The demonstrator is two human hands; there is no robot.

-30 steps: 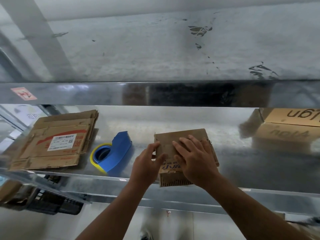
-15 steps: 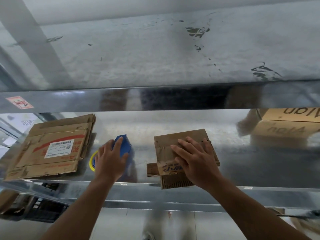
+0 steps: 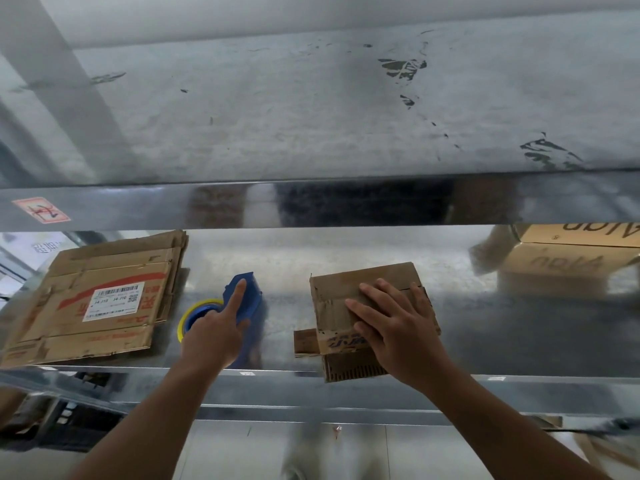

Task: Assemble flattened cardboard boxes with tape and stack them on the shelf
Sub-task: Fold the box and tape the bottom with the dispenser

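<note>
right hand (image 3: 398,327) flat, fingers straight, presses folded cardboard box (image 3: 339,296) at steel shelf (image 3: 519,341) front edge | left hand (image 3: 214,330) grips blue tape dispenser (image 3: 252,299) beside it | flattened cardboard stack (image 3: 97,299) far left | assembled box (image 3: 568,258) back right

Head view, downward, near metal shelf (image 3: 346,370)

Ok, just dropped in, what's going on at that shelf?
A person is working at the shiny metal shelf. Their left hand grips the blue plastic tape dispenser, index finger along its top. Their right hand presses flat on a small brown cardboard box. A stack of flattened cardboard lies at the left; tan printed boxes sit far right.
</note>
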